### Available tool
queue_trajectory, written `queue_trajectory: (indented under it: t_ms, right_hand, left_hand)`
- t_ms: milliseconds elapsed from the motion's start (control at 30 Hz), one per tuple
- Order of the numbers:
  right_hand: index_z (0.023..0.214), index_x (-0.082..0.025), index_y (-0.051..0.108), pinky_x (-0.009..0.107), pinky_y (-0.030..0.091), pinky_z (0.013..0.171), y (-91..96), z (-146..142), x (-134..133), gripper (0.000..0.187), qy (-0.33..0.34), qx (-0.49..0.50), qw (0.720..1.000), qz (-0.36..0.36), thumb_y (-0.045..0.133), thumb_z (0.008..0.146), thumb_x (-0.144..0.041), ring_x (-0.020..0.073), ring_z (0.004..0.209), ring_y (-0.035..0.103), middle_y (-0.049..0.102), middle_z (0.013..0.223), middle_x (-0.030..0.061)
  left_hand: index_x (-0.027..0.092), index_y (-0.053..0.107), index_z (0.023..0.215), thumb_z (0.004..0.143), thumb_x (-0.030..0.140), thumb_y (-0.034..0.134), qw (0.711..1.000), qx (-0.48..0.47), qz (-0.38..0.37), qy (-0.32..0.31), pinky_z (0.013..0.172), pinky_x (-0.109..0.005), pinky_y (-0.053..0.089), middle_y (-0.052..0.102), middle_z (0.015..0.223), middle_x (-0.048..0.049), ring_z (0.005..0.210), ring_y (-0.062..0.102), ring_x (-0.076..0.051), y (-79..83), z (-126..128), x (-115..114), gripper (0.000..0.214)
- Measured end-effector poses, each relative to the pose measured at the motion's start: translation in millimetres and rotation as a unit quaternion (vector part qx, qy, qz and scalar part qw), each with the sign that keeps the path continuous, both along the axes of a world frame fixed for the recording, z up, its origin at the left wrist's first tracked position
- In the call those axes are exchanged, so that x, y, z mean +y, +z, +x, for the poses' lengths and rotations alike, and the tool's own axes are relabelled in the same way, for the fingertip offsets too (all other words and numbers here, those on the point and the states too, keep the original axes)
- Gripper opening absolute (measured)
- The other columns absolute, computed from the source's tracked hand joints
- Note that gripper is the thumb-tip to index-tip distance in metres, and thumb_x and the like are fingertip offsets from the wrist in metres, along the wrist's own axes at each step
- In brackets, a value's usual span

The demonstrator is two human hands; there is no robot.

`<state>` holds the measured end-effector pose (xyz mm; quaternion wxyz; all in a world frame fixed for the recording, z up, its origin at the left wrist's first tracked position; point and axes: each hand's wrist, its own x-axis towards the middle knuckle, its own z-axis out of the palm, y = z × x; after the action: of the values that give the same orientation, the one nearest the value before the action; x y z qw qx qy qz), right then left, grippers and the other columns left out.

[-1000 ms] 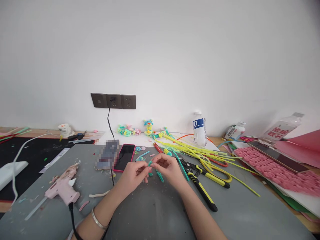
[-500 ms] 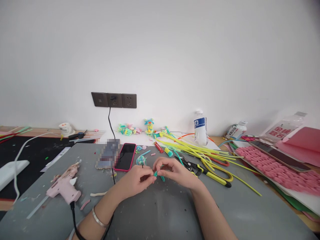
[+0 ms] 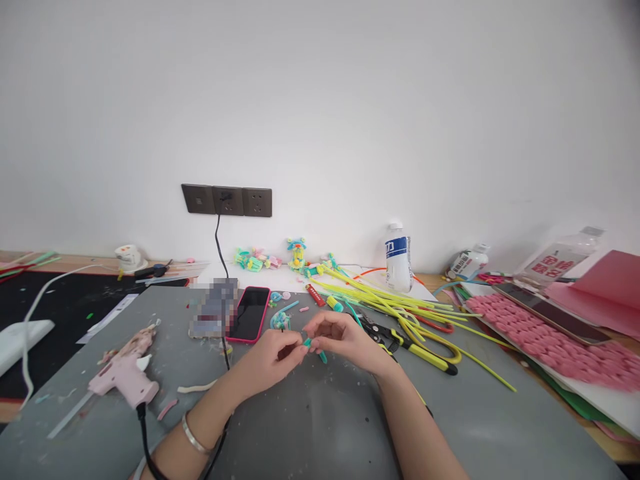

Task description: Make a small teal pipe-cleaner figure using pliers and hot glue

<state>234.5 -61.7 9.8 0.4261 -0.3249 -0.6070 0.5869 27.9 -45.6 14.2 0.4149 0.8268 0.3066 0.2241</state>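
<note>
Counts, largest down. One grey mat (image 3: 500, 413), near edge cut off. One pink knitted pad (image 3: 565, 343) at far right. Yellow-green stems (image 3: 390, 297), one loose bundle, too overlapped to count. One pale pink glue gun (image 3: 125, 377), left side. One pair of pliers (image 3: 427, 355), black and yellow handles. Bottles (image 3: 399, 270): three, one upright by the wall. Phones (image 3: 251, 313): three, one on the pad, one pink-rimmed, one masked by blocks. Socket plates (image 3: 200, 199): three in a row, one plug.

Grip. Left hand (image 3: 270, 360) and right hand (image 3: 343, 339) nearly meet above the mat's middle. Thumb and fingertips of each drawn close, gap narrow, pinching one small teal piece (image 3: 307, 342) between them.

Hard to make out. Teal piece mostly covered by fingers; shape unclear. A teal strip (image 3: 323, 358) pokes out below the right hand, upper end hidden; cannot tell if joined. Right forearm covers part of the pliers.
</note>
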Motion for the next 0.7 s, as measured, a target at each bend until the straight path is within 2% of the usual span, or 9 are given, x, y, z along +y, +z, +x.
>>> queue_trajectory:
  t_ms: [100, 400, 567, 700]
  right_hand:
    - [0.085, -0.016, 0.070, 0.025, 0.049, 0.062, 1.5, -0.3, -0.6, 0.020, -0.006, -0.008, 1.000, -0.011, 0.078, 0.079, -0.034, 0.0144, 0.069, 0.065, 0.068, 0.074, 0.0016]
    - [0.080, -0.016, 0.064, 0.022, 0.052, 0.059, 3.8, -0.8, -3.2, 0.025, 0.031, 0.045, 0.995, -0.083, 0.079, 0.079, -0.037, 0.0129, 0.063, 0.070, 0.073, 0.071, 0.0018]
    - [0.079, -0.015, 0.064, 0.018, 0.053, 0.059, 1.8, -4.7, -2.7, 0.030, 0.037, 0.112, 0.981, -0.154, 0.085, 0.072, -0.035, 0.0098, 0.060, 0.069, 0.072, 0.069, 0.0007]
    - [0.078, -0.016, 0.064, 0.019, 0.054, 0.062, 0.8, -6.5, -0.3, 0.031, -0.002, 0.141, 0.979, -0.146, 0.086, 0.071, -0.035, 0.0096, 0.062, 0.068, 0.072, 0.070, -0.0001]
  left_hand:
    - [0.019, 0.045, 0.068, 0.099, 0.040, 0.037, 0.996, -0.031, -0.078, -0.018, 0.052, -0.023, 0.033, 0.042, 0.054, 0.0058, 0.049, 0.044, -0.011, -0.2, -0.3, -1.1, 0.037]
    - [0.016, 0.064, 0.078, 0.096, 0.049, 0.047, 0.986, -0.104, -0.124, -0.027, 0.052, -0.020, 0.041, 0.054, 0.065, 0.0015, 0.055, 0.050, -0.010, -2.0, -2.0, -0.3, 0.041]
    - [0.016, 0.071, 0.079, 0.094, 0.048, 0.052, 0.987, -0.137, -0.087, -0.019, 0.056, -0.022, 0.047, 0.063, 0.065, -0.0015, 0.057, 0.056, -0.012, 1.7, -1.6, -0.4, 0.040]
    - [0.015, 0.072, 0.076, 0.093, 0.045, 0.055, 0.987, -0.149, -0.042, 0.038, 0.055, -0.022, 0.047, 0.066, 0.063, -0.0026, 0.056, 0.058, -0.012, -3.2, -3.1, 4.7, 0.038]
